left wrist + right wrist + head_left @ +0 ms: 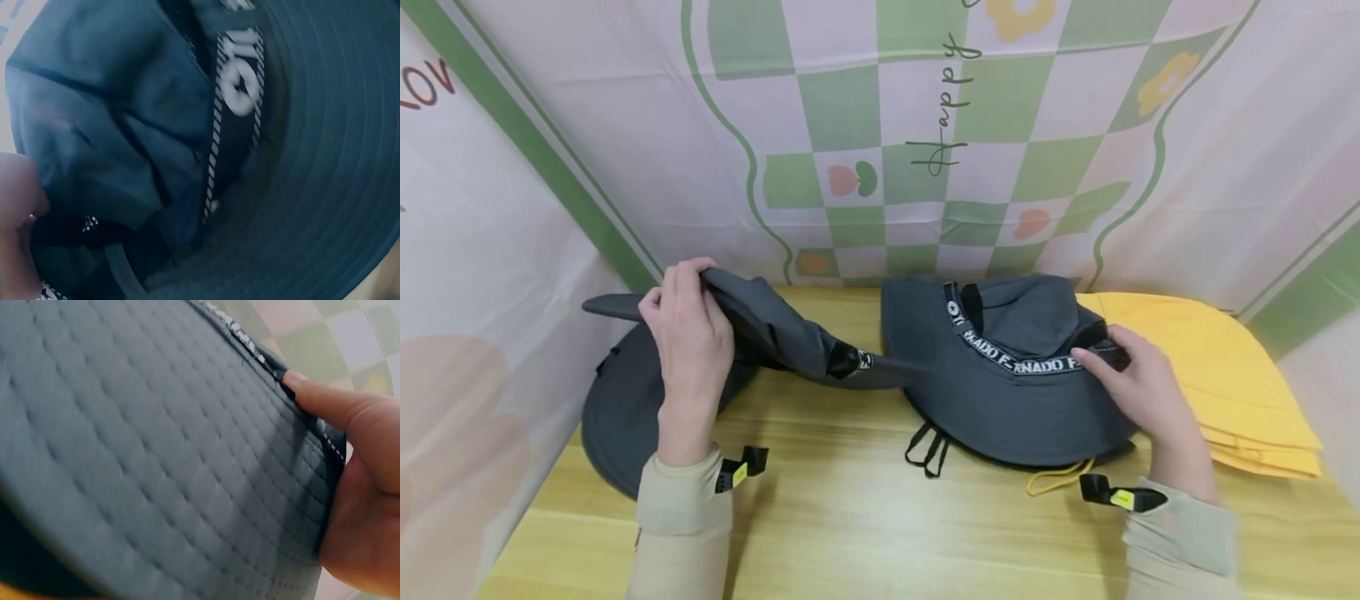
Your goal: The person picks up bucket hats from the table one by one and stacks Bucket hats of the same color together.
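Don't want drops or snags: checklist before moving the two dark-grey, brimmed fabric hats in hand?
1. Left hand gripping left-held hat: ok.
2. Right hand pinching right-held hat by its white-lettered black band: ok.
3. Held hats not touching each other: cannot tell; they overlap in the head view.
4. Thin yellow cord clear of right-held hat: not ok; it emerges from under it.
5. Thin black cord loops clear of both hands: ok.

Left grip [688, 333] upright, fingers [682, 282] bent; right grip [1150, 392] lower, thumb [1101, 369] extended; sleeved forearms [683, 517] well apart
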A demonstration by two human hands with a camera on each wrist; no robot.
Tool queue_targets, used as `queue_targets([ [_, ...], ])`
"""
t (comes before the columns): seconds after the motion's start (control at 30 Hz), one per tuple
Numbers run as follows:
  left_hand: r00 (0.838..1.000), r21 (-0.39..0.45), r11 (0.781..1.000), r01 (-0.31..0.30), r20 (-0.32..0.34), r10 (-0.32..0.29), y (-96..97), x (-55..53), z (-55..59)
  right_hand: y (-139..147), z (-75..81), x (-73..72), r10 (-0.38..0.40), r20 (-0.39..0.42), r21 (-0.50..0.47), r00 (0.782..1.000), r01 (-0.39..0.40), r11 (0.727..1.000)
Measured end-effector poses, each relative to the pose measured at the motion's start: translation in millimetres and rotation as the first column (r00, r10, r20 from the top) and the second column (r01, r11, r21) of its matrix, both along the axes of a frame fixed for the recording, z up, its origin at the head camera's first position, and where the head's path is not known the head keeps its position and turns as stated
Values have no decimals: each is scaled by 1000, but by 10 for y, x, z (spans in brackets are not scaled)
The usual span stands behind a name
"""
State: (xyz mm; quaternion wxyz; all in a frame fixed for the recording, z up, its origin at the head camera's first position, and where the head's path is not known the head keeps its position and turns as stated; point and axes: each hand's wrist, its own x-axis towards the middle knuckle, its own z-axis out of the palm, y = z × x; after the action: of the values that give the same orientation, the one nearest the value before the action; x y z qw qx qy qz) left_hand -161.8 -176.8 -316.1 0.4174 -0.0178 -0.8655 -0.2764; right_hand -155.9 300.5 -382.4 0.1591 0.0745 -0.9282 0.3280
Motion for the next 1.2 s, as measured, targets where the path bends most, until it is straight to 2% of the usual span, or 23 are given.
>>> queue_targets([
  [0.13,997,35,997,67,33,-68,24,-7,-16,-224,-16,-46,116,-48,-31,992,-117,993],
  [0.27,993,12,994,113,22,-113,43,-27,-31,-502,-48,-76,220,-84,-54,972,-225,973],
  [0.33,991,-4,991,132,26,-132,50,-35,-38,-635,-59,-77,258,-77,-70,963,-263,962],
  [0.43,987,-19,988,152,64,-150,71,-36,-50,-804,-68,-65,304,-4,-91,953,-303,949],
  [0.5,984,-33,987,158,89,-154,96,-32,-57,-892,-62,-45,325,97,-115,941,-313,943],
  [0.63,980,-88,982,168,125,-157,178,-42,-81,-1021,-60,-21,360,284,-148,889,-331,932],
  [0.73,977,-129,975,179,136,-161,255,-78,-123,-1081,-71,-13,391,373,-167,841,-354,920],
  [0.9,975,-169,968,185,157,-158,375,-211,-286,-1140,-51,29,457,463,-214,759,-404,889],
  [1.03,963,-186,961,203,215,-162,466,-314,-431,-1166,-46,63,531,487,-305,693,-435,847],
  [1.1,952,-197,957,214,260,-159,503,-345,-500,-1176,-55,73,550,479,-297,684,-464,835],
  [1.17,939,-209,952,223,309,-152,532,-364,-562,-1193,-70,76,552,467,-244,691,-499,831],
  [1.2,931,-214,950,228,334,-149,542,-371,-591,-1206,-80,78,544,460,-204,702,-513,834],
])
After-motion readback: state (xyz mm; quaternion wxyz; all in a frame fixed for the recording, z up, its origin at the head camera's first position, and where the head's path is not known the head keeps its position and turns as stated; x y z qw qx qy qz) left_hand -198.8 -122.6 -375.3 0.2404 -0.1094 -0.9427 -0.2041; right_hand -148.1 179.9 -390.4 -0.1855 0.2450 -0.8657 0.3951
